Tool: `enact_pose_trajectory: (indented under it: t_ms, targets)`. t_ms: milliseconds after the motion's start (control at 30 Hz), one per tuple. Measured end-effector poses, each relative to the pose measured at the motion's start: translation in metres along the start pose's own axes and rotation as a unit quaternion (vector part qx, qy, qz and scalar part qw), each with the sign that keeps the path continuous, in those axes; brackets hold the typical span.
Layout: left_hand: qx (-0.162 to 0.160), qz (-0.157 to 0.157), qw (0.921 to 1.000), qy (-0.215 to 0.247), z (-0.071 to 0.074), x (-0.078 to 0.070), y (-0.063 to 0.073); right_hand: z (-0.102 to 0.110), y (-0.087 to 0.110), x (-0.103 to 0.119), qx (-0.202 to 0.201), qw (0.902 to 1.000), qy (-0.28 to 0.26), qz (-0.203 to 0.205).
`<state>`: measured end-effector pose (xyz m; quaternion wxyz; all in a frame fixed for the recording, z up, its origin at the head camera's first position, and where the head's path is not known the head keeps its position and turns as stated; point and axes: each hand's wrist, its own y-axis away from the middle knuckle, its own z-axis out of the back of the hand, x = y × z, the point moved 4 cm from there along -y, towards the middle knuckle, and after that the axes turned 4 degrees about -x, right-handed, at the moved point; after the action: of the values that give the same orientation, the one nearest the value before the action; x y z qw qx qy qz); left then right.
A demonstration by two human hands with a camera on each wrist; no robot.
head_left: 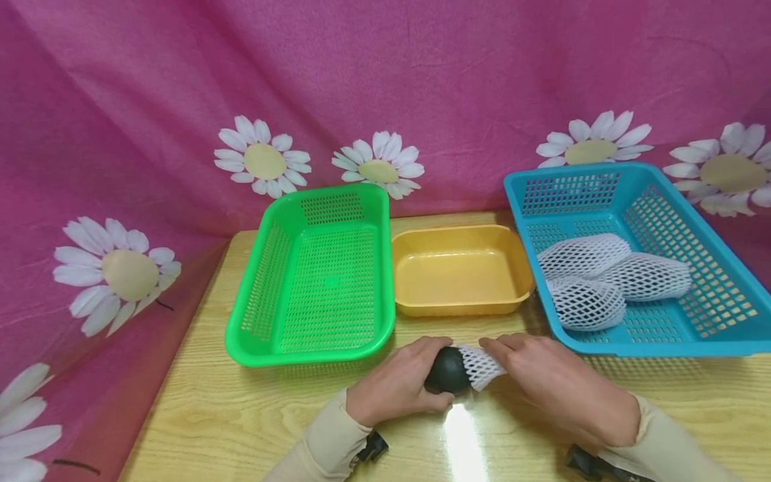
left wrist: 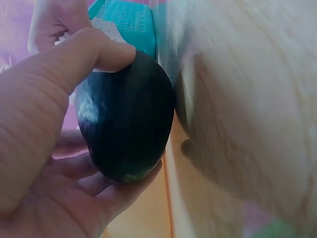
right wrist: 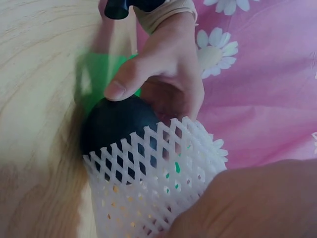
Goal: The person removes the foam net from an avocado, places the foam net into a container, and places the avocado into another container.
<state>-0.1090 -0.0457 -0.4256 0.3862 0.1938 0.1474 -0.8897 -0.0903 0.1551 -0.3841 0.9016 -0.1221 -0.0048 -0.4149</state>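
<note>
My left hand holds a smooth dark green oval fruit, avocado-like in shape, low over the table. Its thumb lies along one side and the fingers curl round the other. A white foam net sleeve covers the fruit's right end, and its open mesh edge shows in the right wrist view. With fingers and thumb, my right hand grips the far end of this sleeve. The left part of the fruit is bare.
A green basket stands at the left and a yellow tray in the middle. At the right, a blue basket contains 3 white foam net sleeves, rounded in shape. Behind the wooden table hangs a pink flowered cloth.
</note>
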Motion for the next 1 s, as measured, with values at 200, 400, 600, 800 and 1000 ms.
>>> enact_pose_trajectory:
  t_ms: [200, 400, 600, 800, 1000]
  targets:
    - [-0.007, -0.019, 0.9998, -0.001, 0.0, -0.001, 0.002, 0.002, 0.0, -0.001, 0.006, 1.0, -0.002, -0.002]
    - [-0.013, -0.02, 0.9997, 0.004, 0.0, -0.001, 0.002, 0.004, 0.0, 0.0, -0.012, 0.9999, 0.0, 0.006]
    - [-0.015, -0.026, 0.9995, -0.004, 0.001, -0.001, 0.001, 0.007, 0.001, -0.001, -0.024, 0.9997, 0.007, 0.004]
    - [-0.006, -0.038, 0.9992, -0.012, 0.0, -0.003, 0.0, 0.01, 0.001, -0.002, -0.04, 0.9991, 0.014, 0.006]
    - [0.001, -0.036, 0.9993, -0.01, -0.002, -0.003, 0.0, 0.012, 0.002, -0.001, -0.049, 0.9986, 0.019, 0.01]
